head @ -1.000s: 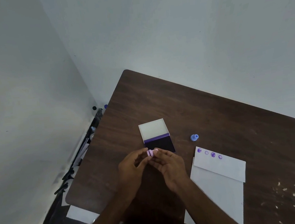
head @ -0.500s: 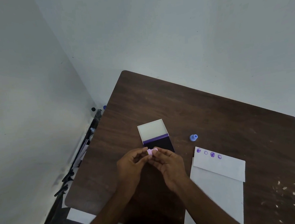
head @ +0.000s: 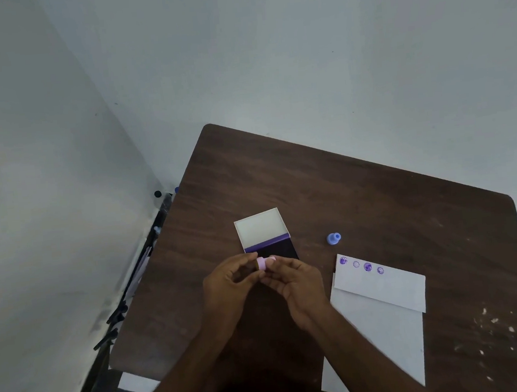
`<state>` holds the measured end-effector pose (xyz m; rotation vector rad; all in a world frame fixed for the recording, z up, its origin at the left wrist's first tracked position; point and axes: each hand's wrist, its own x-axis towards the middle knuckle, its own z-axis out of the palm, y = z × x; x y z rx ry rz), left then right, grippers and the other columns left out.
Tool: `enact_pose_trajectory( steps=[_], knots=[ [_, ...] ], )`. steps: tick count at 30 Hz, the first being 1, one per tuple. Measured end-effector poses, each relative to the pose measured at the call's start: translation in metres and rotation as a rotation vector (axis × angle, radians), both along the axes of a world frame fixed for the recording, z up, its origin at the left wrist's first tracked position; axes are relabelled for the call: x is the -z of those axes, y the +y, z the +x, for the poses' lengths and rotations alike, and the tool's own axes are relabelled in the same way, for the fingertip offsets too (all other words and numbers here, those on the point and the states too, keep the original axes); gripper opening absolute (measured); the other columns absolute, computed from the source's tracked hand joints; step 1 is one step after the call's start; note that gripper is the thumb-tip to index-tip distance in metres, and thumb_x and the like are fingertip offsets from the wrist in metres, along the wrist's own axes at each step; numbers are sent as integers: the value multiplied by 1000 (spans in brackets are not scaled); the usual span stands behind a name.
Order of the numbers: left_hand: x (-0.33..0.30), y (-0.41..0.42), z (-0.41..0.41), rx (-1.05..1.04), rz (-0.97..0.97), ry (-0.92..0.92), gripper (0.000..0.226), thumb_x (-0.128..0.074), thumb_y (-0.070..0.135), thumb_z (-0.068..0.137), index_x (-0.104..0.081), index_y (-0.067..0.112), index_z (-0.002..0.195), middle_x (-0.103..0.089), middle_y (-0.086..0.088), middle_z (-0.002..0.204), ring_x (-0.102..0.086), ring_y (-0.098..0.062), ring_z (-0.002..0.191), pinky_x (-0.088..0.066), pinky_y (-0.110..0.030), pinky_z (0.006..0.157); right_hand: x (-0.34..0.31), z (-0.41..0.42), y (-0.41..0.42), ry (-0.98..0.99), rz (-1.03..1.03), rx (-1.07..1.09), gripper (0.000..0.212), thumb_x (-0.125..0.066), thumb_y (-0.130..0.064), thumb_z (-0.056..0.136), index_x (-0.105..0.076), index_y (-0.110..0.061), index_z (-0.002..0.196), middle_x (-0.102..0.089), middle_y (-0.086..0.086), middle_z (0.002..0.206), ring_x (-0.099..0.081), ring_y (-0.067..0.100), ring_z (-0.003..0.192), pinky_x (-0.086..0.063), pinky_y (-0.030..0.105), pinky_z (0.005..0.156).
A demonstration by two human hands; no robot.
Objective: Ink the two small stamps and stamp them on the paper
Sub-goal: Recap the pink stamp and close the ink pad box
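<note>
Now pink stamp (head: pixel 264 263) between hands (head: pixel 266 284).

We see a pink stamp (head: pixel 263 263), a blue stamp (head: pixel 333 238) and a dark ink pad (head: pixel 277 250) with its purple-edged cream lid (head: pixel 260 228). On the dark brown wood-grain counter (head: pixel 376 204), the white paper (head: pixel 379 291) carries four purple round prints (head: pixel 361 265).
</note>
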<state>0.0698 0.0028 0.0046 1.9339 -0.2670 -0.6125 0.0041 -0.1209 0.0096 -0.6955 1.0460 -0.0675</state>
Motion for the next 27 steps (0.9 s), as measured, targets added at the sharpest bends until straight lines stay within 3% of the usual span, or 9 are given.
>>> enact_pose_trajectory(
  steps=[4,6,9,13,14,17,19,22,27],
  knots=[
    [4,-7,-3,-59,-43,6,38,-78,15,74,-70,17,111,-73,8,102,-68,0,92,-53,-16,86,4,-4,-9,31,8,72,24,-71,-8,81,-69,1,104,-73,21,99,-72,34,91,-59,39,82],
    [4,-12,-3,-79,-56,28,39,-79,13,73,-69,16,111,-73,6,100,-69,0,88,-54,-15,82,3,-4,-16,80,-50,87,20,-71,-10,81,-71,-4,100,-75,17,96,-72,32,90,-59,37,79],
    [3,-18,-3,-88,-42,65,30,-77,17,75,-72,19,105,-73,9,98,-67,4,88,-52,-11,79,0,-7,-33,230,-437,-74,19,-74,-20,79,-72,-19,99,-75,2,95,-70,16,89,-55,25,73],
    [8,-29,-4,-83,-15,103,21,-69,27,84,-73,23,103,-73,8,101,-66,-2,94,-56,-28,86,4,-9,-59,342,-953,-284,27,-73,-35,80,-71,-20,102,-71,-11,88,-63,-3,79,-47,11,72],
    [9,-33,-5,-76,-6,100,21,-69,29,84,-73,23,104,-73,8,101,-66,-2,94,-57,-30,86,8,-9,-66,390,-1027,-305,26,-72,-37,80,-72,-19,100,-71,-11,86,-63,-2,77,-49,14,73],
    [11,-47,-5,-41,9,95,22,-66,30,86,-72,23,106,-72,9,103,-66,-3,96,-57,-31,87,23,-4,-87,525,-1190,-393,21,-66,-44,82,-71,-23,83,-71,-7,81,-64,11,82,-53,38,84],
    [14,-56,-3,-21,17,142,25,-65,31,87,-69,23,111,-71,7,108,-66,-5,99,-56,-34,89,27,-3,-98,590,-1242,-480,20,-62,-44,85,-66,-25,79,-67,-5,84,-60,16,90,-46,40,89],
    [15,-67,0,14,47,162,30,-63,31,88,-67,21,116,-69,7,115,-63,-4,101,-54,-36,92,28,-2,-107,605,-1337,-529,21,-61,-38,88,-68,-21,96,-67,-1,105,-53,19,106,-37,40,99],
    [19,-86,8,33,68,140,29,-61,30,91,-66,22,118,-68,8,117,-59,3,97,-53,-34,94,31,4,-118,663,-1418,-615,19,-57,-34,91,-68,-24,101,-67,-2,112,-50,18,112,-28,41,103]
  ],
)
